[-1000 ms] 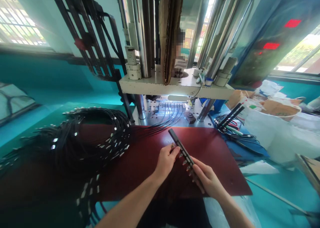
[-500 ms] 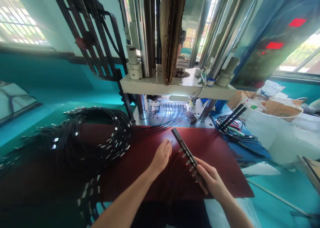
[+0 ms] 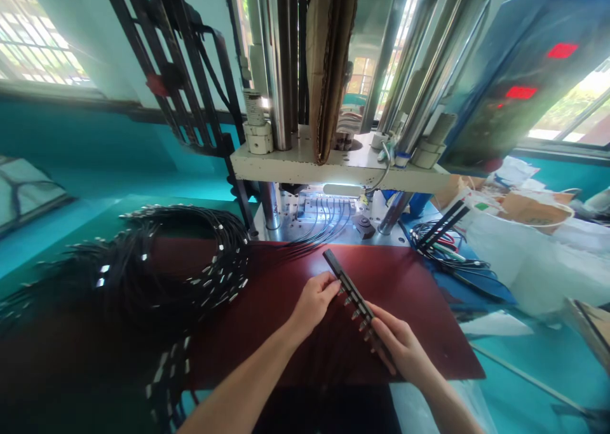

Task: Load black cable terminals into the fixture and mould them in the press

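A long narrow black bar slants over the red-brown board, its far end pointing up and left. Several small silver cable connectors stick out in a row along its left edge. My right hand is closed around the near part of the bar, thumb on top. Beside the bar's upper left edge, my left hand is pinched, its fingertips at the upper end of the connector row. What sits between those fingertips is hidden.
A big coil of black cables with silver ends lies left on the red-brown board. Behind stands a press with several cables running into its lit lower fixture. More cables and a white-lined bin are at right.
Half a second ago my left hand was away from the bar, to its left; now its fingertips are back at the bar's edge. My right hand keeps holding the bar, which shifted slightly.
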A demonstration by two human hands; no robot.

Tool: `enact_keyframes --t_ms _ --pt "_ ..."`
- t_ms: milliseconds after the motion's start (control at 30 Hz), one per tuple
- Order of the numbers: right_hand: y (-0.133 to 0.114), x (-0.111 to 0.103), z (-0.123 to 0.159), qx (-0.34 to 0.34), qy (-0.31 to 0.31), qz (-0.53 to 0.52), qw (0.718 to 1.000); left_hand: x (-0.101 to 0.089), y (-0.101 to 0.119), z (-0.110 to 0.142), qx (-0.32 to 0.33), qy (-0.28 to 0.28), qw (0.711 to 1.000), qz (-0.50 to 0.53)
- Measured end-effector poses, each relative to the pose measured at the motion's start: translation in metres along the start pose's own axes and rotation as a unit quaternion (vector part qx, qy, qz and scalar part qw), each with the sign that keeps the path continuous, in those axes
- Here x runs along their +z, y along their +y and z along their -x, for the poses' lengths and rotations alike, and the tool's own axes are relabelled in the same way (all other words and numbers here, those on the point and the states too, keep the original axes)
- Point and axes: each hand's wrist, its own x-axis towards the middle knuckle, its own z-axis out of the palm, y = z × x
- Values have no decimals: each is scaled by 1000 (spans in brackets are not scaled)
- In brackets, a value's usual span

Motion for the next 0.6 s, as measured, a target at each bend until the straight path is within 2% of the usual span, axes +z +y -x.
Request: enact_keyframes --t_ms 133,233,333,433,500,533,600 --pt "-2 4 -1 5 -8 21 1000 1 -5 -7 10 2 999 -34" --pt "-7 6 -4 13 5 24 1000 2 -5 -19 24 -11 989 -147" --pt "-12 0 -7 18 28 51 998 2 1 -33 44 -33 938 -342" --pt "-16 -12 -9 17 61 167 984 -4 14 -46 112 16 868 -483" --pt "-19 -19 -9 -10 74 306 949 -14 21 -54 159 84 824 -537" --pt "-20 -20 -9 -30 78 390 917 -20 23 -58 169 119 803 -559" --pt "-22 -21 -8 -65 73 551 828 -31 21 -66 155 179 767 -596"
